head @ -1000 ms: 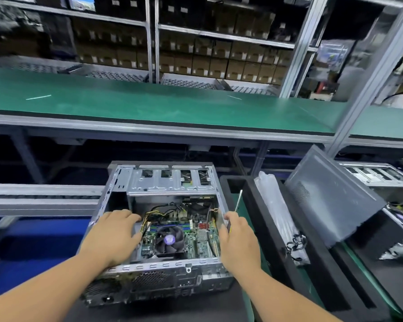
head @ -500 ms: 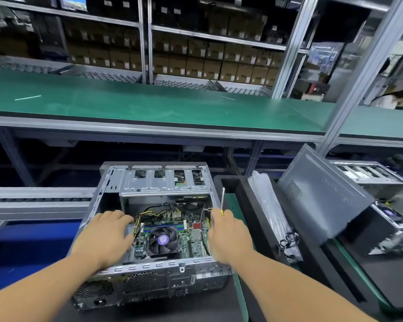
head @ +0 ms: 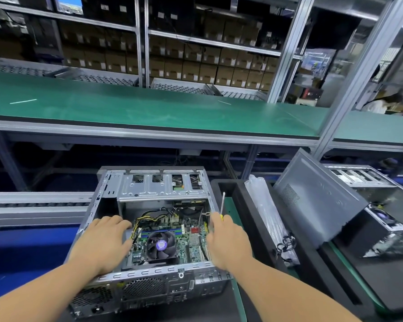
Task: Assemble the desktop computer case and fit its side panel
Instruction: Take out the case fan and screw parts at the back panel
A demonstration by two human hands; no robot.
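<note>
Case [head: 149,189] unmoved since earlier; right hand [head: 228,240] still grips screwdriver [head: 222,205].

Silver case [head: 149,189], green motherboard [head: 191,242] (black fan [head: 161,246]), grey perforated side panel [head: 316,201]

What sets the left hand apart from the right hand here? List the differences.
The left hand lies flat with its fingers spread on the left side of the open computer case; the right hand curls at the right wall. The left hand holds nothing, while the right hand grips a screwdriver whose shaft points up and away. Both rest on the same case, either side of the cooler fan.
</note>
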